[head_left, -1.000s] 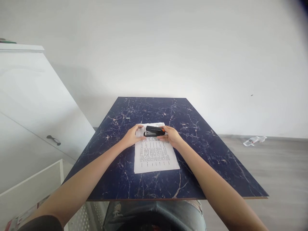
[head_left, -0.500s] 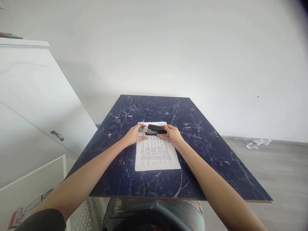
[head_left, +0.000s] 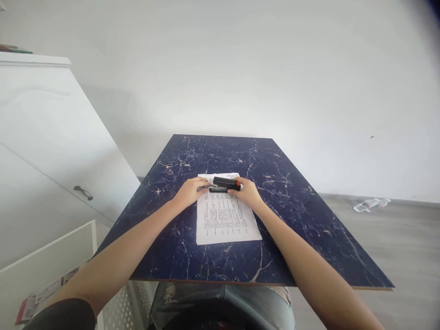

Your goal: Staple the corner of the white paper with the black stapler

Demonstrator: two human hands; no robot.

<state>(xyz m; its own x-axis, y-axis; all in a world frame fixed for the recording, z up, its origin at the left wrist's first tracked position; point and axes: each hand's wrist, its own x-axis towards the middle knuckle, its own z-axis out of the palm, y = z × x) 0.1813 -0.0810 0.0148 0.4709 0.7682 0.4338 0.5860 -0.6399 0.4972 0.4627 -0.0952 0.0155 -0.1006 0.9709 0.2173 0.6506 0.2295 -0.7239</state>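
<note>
A black stapler (head_left: 227,184) with an orange spot at its right end is held just above a sheaf of printed paper (head_left: 227,229), lying crosswise over the upper part of the page. Its metal inner part shows at the left end. My left hand (head_left: 190,192) pinches that left end between thumb and fingers. At the other end, my right hand (head_left: 248,192) grips the stapler, fingers behind and thumb in front. Whether the stapler touches the paper I cannot tell.
The dark blue marbled table (head_left: 288,220) carries a small grey strip (head_left: 187,165) beyond my left hand. A white cabinet (head_left: 44,137) stands to the left, near a white perforated rack (head_left: 120,307). Clear plastic bottles (head_left: 371,205) lie on the floor at right.
The fingers of my left hand have closed from a wide spread onto the stapler's left end. My right hand has shifted its grip slightly at the other end.
</note>
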